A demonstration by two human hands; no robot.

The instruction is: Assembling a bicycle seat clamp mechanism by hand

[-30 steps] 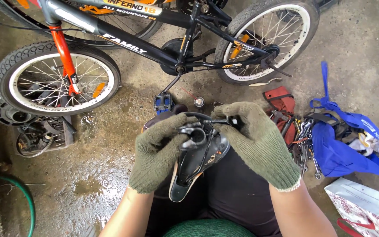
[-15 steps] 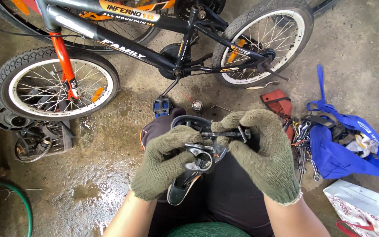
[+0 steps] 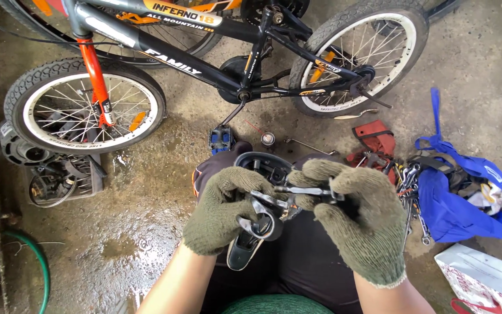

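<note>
Behind, bicycle; 2 gloved hands half hide saddle clamp

This is a rough bicycle repair spot, a workshop floor rather than a home room. The concrete floor is stained and wet. A small bicycle stands at twelve o'clock, loose wrenches and a blue bag lie at three o'clock, and old engine parts sit at nine o'clock beside a green hose.
</note>
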